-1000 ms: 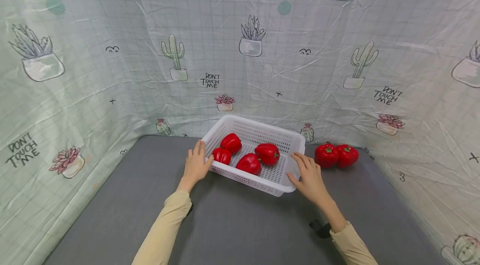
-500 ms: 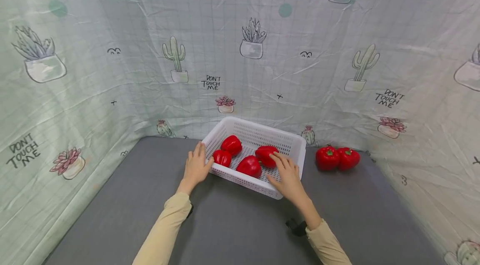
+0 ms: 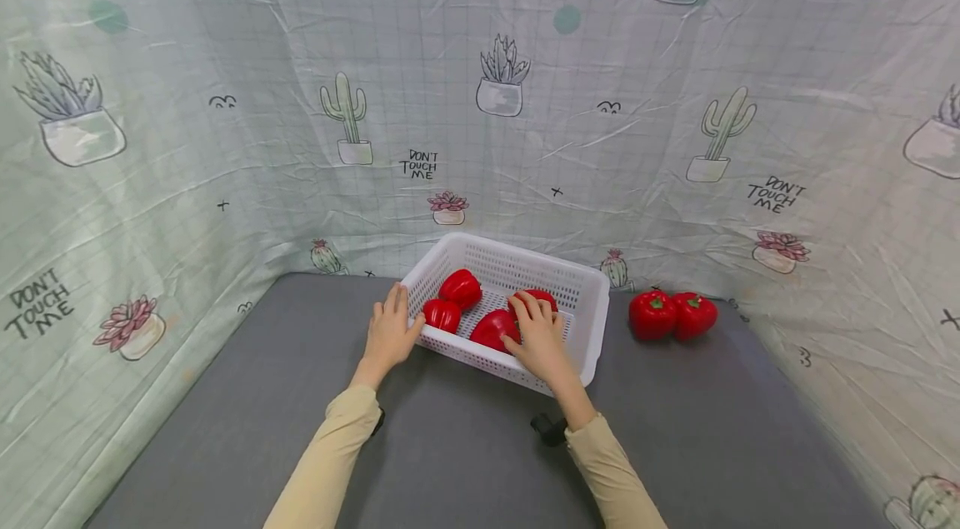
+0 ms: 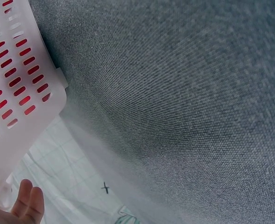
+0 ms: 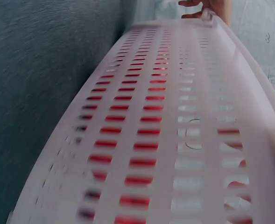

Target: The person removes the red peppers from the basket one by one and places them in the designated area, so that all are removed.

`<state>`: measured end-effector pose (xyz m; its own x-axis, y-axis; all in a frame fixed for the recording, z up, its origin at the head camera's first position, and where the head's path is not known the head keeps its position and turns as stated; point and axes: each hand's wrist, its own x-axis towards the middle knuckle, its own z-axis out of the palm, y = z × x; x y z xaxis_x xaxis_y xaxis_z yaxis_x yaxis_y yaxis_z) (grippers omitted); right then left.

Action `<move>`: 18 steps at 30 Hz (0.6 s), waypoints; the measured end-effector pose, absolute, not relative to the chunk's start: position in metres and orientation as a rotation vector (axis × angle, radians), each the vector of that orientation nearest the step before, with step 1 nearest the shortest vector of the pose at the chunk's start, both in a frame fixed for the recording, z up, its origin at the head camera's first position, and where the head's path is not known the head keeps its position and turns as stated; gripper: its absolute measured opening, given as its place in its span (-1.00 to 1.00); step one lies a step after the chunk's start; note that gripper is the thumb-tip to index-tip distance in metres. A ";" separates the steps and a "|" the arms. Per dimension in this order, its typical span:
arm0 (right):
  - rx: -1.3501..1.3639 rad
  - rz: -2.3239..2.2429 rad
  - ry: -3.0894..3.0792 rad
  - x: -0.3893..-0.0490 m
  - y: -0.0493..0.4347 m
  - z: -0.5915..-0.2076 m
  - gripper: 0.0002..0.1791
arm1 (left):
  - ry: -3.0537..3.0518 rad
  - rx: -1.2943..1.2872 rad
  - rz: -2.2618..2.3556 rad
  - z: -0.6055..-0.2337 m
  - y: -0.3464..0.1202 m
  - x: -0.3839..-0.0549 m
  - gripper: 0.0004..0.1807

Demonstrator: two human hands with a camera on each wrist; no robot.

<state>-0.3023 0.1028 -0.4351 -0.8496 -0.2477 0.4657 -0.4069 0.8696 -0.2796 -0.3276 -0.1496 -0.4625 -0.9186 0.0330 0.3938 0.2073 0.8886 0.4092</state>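
A white perforated plastic basket stands at an angle at the back of the table, holding several red bell peppers. My left hand holds its left end at the rim; in the left wrist view only some fingertips show beside the corner. My right hand reaches over the front rim with fingers spread. It is above a bell pepper it partly covers, the thumb close to the front bell pepper; whether it touches either I cannot tell. Red shows through the basket wall in the right wrist view.
Two more red bell peppers, one touching the other, sit on the grey table right of the basket. A cactus-print cloth hangs behind and along both sides.
My right hand has moved left from the basket's right end to over the peppers inside. The left hand has stayed at the left end, and the basket has not visibly moved.
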 end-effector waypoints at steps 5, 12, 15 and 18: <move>0.397 0.467 -2.713 -0.309 0.089 -0.433 -0.24 | -2.677 -0.178 -0.624 -0.463 -0.150 -0.328 -0.32; 0.298 0.478 -2.846 -0.317 0.080 -0.429 -0.25 | -2.658 -0.173 -0.625 -0.462 -0.151 -0.328 -0.32; 0.294 0.489 -2.912 -0.321 0.079 -0.430 -0.25 | -2.657 -0.181 -0.613 -0.463 -0.151 -0.329 -0.33; 0.306 0.533 -2.979 -0.323 0.079 -0.433 -0.22 | -2.661 -0.185 -0.616 -0.464 -0.150 -0.329 -0.33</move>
<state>-0.3228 0.0794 -0.4329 -0.9749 -0.1790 0.1325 -0.2139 0.9186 -0.3324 -0.3288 -0.1504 -0.4637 -0.9109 0.0374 0.4109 0.2141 0.8941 0.3933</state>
